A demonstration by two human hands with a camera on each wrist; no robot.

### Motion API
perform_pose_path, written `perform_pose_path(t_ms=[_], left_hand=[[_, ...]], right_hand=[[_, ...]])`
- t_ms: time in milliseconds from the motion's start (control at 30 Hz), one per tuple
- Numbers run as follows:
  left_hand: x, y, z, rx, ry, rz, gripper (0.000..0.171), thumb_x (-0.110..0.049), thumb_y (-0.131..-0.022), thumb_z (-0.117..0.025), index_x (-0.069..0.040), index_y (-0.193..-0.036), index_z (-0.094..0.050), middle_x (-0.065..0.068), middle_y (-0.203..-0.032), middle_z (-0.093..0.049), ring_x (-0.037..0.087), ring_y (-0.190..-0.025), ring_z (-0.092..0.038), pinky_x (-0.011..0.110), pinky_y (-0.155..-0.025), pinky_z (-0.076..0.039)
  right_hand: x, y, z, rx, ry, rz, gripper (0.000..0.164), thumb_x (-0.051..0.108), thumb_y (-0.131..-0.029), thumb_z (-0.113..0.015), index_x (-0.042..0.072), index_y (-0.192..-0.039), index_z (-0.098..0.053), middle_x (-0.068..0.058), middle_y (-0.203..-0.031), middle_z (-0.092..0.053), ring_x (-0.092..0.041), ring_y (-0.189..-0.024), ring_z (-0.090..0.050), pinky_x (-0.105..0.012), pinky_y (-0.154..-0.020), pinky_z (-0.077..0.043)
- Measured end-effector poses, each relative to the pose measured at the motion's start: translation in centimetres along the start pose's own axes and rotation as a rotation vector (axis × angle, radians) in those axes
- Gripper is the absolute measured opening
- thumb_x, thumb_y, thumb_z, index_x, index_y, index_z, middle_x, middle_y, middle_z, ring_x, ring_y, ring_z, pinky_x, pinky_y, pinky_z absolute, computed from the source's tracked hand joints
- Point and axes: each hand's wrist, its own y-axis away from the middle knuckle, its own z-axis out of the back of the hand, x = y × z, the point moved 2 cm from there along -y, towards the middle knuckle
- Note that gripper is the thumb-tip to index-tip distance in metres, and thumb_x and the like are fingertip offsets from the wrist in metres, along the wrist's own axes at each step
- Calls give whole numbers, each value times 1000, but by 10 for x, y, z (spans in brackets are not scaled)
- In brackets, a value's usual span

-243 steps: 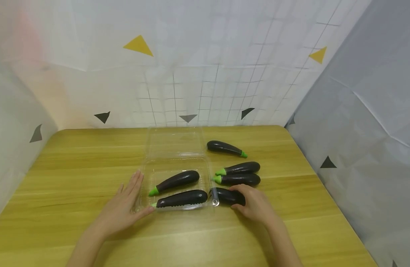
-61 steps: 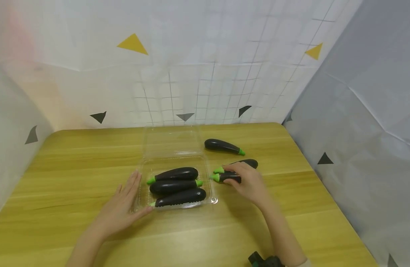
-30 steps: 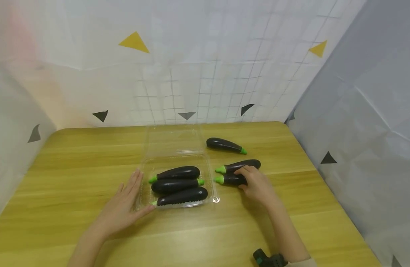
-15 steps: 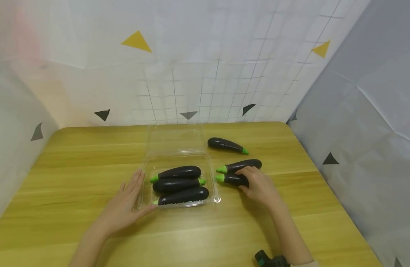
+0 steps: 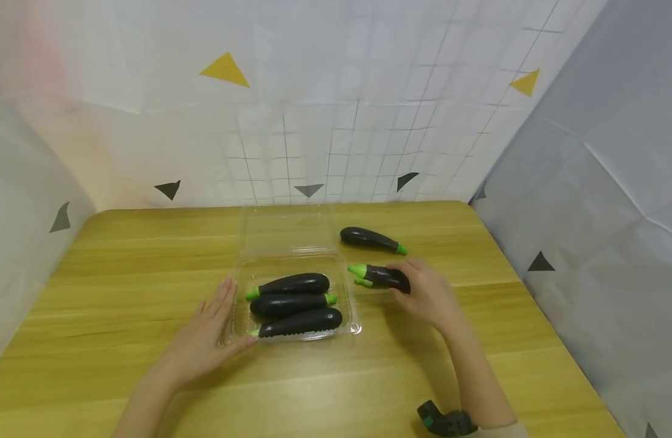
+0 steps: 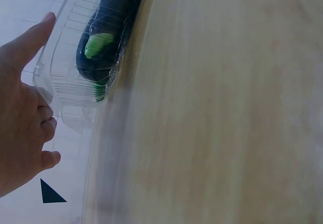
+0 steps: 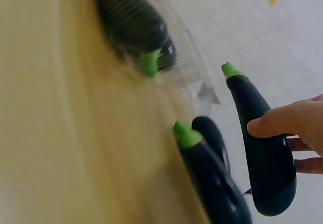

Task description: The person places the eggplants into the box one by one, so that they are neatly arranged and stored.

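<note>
On the wooden table (image 5: 292, 389), head view: six eggplants, one clear container (image 5: 281, 263), two hands.
Clear container: lid (image 5: 288, 228) folded back; three eggplants (image 5: 288, 305) lie side by side in the base, the middle one with its stem to the right.
Left hand (image 5: 204, 334): fingers straight, thumb spread, resting against the container's left side and near corner, gripping nothing.
Right hand (image 5: 429, 295): thumb and fingers curled about one held eggplant (image 5: 387, 278), to the right of the container.
Lower eggplant (image 5: 363, 282): mostly hidden behind the held one; its green tip shows.
Far eggplant (image 5: 371, 238): wholly visible, near the lid's right side.
Yellow triangles (image 5: 226, 70): two, on the wall behind.
Wrist device (image 5: 445, 420): one, black, at the right wrist; the sleeve (image 5: 502, 431) is cut off by the bottom edge.
Stems, left wrist view: two green ones show through the ribbed plastic; the eggplants run out of the top edge, and a third is hard to tell apart.
Held eggplant, right wrist view: thumb across its near face, fingers partly hidden behind; its whole length shows, apart from the lower one.
Lower eggplant, right wrist view: green cap and dark body plain here, base cut off; it covers part of the far eggplant.
Container, right wrist view: blurred, only one stem clear inside.
</note>
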Motion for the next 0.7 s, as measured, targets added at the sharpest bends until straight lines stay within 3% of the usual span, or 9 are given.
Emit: perform_pose_path(t_ms=[300, 700], left_hand=[[1, 0, 0, 9, -1, 19, 105, -66, -86, -55, -10, -155, 1, 10, -161, 3, 31, -146, -6, 57, -113, -18], [1, 1, 1, 3, -3, 28, 104, -67, -86, -54, -9, -155, -3, 10, -161, 1, 39, -144, -12, 59, -108, -28]], right_hand=[[38, -24, 14, -68, 19, 154, 47, 19, -72, -85, 13, -115, -67, -3, -110, -67, -23, -99, -64, -40, -75, -56], [75, -47, -6, -47, 2, 285, 44, 22, -75, -83, 14, -116, -67, -1, -109, -67, -18, -97, -64, -33, -64, -56]])
